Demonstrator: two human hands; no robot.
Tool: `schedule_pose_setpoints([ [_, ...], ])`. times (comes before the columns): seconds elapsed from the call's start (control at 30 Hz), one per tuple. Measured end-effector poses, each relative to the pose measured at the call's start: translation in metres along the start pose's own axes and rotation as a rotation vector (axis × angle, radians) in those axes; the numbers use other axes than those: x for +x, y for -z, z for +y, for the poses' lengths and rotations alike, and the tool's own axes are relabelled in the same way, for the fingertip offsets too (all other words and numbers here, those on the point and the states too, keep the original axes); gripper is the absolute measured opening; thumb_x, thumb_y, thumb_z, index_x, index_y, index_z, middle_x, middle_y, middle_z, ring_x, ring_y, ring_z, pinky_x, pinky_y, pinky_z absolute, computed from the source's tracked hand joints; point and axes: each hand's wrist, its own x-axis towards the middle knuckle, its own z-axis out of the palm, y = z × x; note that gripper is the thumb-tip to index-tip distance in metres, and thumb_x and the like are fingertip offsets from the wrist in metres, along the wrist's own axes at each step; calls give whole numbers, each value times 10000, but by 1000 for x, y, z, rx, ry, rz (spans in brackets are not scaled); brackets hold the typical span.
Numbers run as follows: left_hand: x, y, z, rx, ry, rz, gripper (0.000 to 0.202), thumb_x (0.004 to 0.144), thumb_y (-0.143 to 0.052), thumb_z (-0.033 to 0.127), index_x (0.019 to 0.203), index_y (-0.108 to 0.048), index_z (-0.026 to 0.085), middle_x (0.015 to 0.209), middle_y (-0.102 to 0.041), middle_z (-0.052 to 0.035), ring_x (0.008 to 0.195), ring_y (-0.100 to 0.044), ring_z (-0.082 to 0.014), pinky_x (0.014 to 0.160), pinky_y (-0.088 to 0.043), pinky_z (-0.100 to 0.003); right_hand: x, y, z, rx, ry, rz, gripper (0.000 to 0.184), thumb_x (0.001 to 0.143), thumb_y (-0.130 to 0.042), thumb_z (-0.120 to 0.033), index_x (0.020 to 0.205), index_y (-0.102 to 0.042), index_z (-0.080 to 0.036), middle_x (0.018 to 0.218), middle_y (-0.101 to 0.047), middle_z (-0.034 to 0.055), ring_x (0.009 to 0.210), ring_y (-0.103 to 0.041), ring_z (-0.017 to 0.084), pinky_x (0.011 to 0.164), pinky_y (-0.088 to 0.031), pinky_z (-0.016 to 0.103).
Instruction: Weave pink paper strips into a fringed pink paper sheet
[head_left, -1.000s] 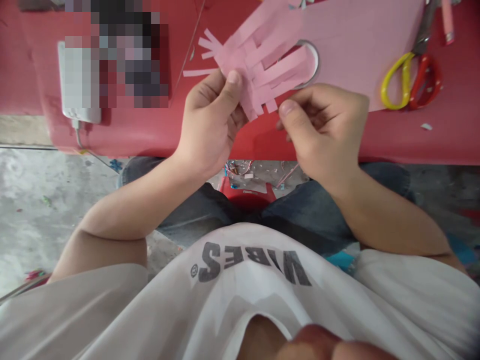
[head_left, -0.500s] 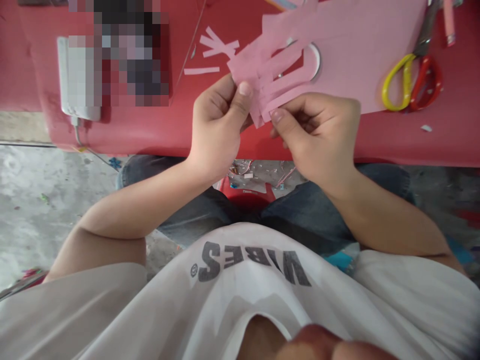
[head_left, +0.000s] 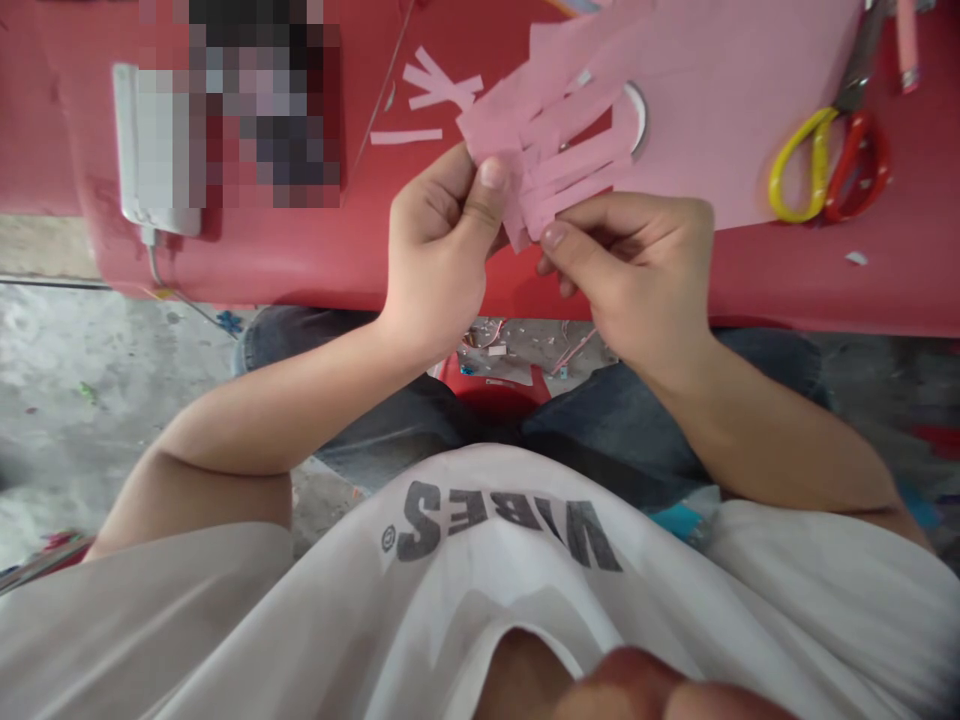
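Observation:
Pinched between thumb and fingers of my left hand (head_left: 442,250) is a pink paper piece (head_left: 491,130) with several strips running out to the right. My right hand (head_left: 637,260) is closed, thumb against fingers, at the lower edge of the same paper, gripping the end of its lowest strip. The strips overlap, so I cannot tell how they are joined. Behind them a white ring-shaped edge (head_left: 639,115) shows, perhaps a tape roll, mostly covered by the paper. A larger pink sheet (head_left: 720,130) lies flat behind my hands.
Scissors (head_left: 825,165) with a yellow and a red handle lie at the right. Loose pink strips (head_left: 439,85) rest behind my left hand. A white power bank (head_left: 154,150) with a cable is on the red table (head_left: 300,255), near a blurred-out dark object. Paper scraps litter the floor.
My right hand has shifted very slightly, with its fingers still on the strip's end. The left hand keeps the same hold; the whole view has moved a little.

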Motion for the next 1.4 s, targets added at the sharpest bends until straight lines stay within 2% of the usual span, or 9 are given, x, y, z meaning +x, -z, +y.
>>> schedule_pose_setpoints([
  [0.13, 0, 1, -1, -13, 9, -6, 284, 1069, -553, 386, 860, -631, 210, 776, -503, 4, 664, -522, -87, 680, -496, -231, 1, 1, -1, 29, -5, 12, 155, 944, -744, -223, 803, -751, -286, 681, -690, -57, 549, -582, 116, 511, -459, 295],
  [0.3, 1, 0, 6, 6, 72, 6, 221, 1011, -639, 427, 862, -663, 265, 801, -602, -14, 718, -555, -147, 693, -500, -279, 0, 1, 1, -38, 22, 51, 155, 946, -743, -290, 794, -715, -287, 681, -672, -43, 549, -562, 136, 510, -454, 325],
  [0.4, 1, -1, 10, -23, 78, -9, 229, 994, -652, 433, 830, -668, 275, 777, -611, -14, 723, -556, -158, 673, -491, -287, 0, 1, 2, -77, 54, 30, 139, 948, -720, -239, 812, -725, -263, 670, -662, -56, 556, -567, 116, 516, -443, 296],
  [0.67, 2, 1, 0, -54, 65, -54, 168, 965, -682, 438, 869, -709, 303, 788, -626, -14, 773, -585, -181, 743, -524, -321, 2, 4, 0, -140, 74, 51, 150, 925, -710, -200, 802, -748, -277, 650, -661, -59, 551, -568, 111, 503, -409, 295],
  [0.8, 1, 3, 1, -43, 113, -57, 140, 950, -707, 400, 870, -712, 285, 862, -663, -21, 806, -615, -180, 747, -555, -329, 2, 4, 1, -171, 114, 61, 157, 936, -710, -199, 806, -743, -281, 667, -668, -55, 567, -561, 112, 515, -404, 300],
  [0.97, 0, 5, 8, -24, 196, -98, 47, 928, -727, 291, 943, -744, 250, 838, -653, -22, 777, -614, -158, 772, -617, -346, 1, 5, 3, -223, 148, 69, 138, 956, -708, -225, 828, -743, -262, 666, -656, -61, 601, -568, 110, 535, -415, 289],
  [1.1, 2, 7, 9, 3, 200, -119, 89, 894, -758, 270, 982, -766, 262, 913, -717, -30, 838, -674, -196, 806, -629, -378, 2, 6, 4, -247, 161, 67, 151, 924, -736, -193, 785, -753, -251, 641, -677, -61, 542, -540, 100, 491, -366, 296],
  [1.23, 4, 9, 10, 42, 213, -120, 93, 883, -777, 299, 969, -768, 265, 948, -755, -33, 876, -719, -226, 821, -626, -399, 2, 8, 4, -277, 152, 45, 138, 931, -724, -212, 818, -780, -269, 688, -723, -53, 560, -566, 115, 499, -392, 311],
  [1.4, 5, 10, 13, 71, 221, -131, 170, 837, -810, 283, 1005, -786, 281, 991, -791, -20, 989, -747, -249, 832, -649, -369, 2, 10, 1, -286, 147, 18, 133, 947, -722, -247, 846, -788, -302, 690, -713, -62, 559, -561, 120, 498, -414, 316],
])
